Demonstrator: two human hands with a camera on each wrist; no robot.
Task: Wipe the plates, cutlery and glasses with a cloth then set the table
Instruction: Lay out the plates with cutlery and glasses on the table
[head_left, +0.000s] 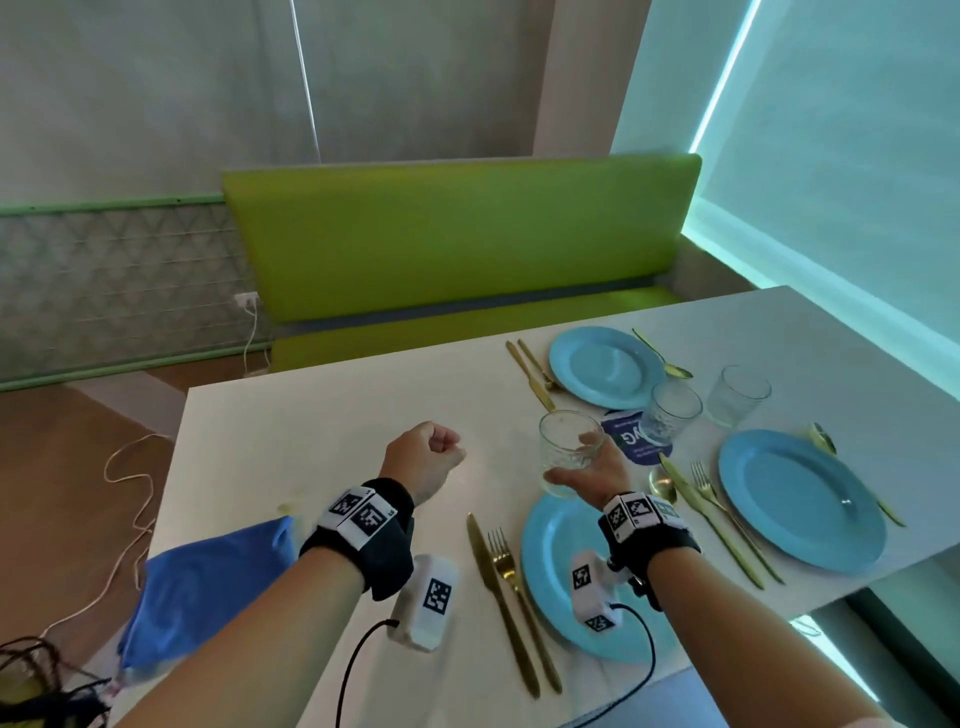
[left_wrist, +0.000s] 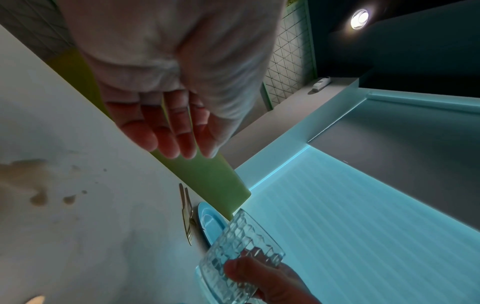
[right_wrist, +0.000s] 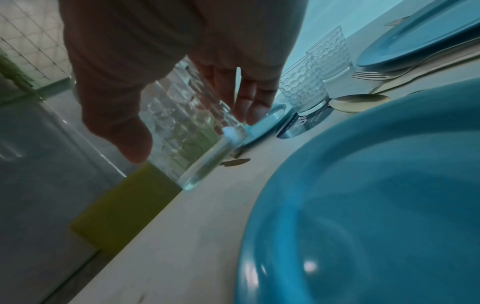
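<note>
My right hand (head_left: 576, 460) grips a clear patterned glass (head_left: 566, 449), thumb on one side and fingers on the other. The glass (right_wrist: 187, 131) is tilted, just beyond the near blue plate (head_left: 545, 566); the left wrist view also catches this glass (left_wrist: 239, 253). My left hand (head_left: 426, 457) hovers over the white table (head_left: 311, 431) with fingers (left_wrist: 158, 131) loosely curled and nothing in it. A blue cloth (head_left: 208, 582) lies at the table's left edge beside my left forearm. A gold knife and fork (head_left: 506, 597) lie left of the near plate.
Two more blue plates (head_left: 800, 499) (head_left: 605, 366) have gold cutlery beside them. Two other glasses (head_left: 675, 410) (head_left: 737, 395) stand near a dark blue coaster (head_left: 631, 439). A green bench (head_left: 457, 244) runs behind the table. Brown stains (left_wrist: 39, 185) mark the tabletop.
</note>
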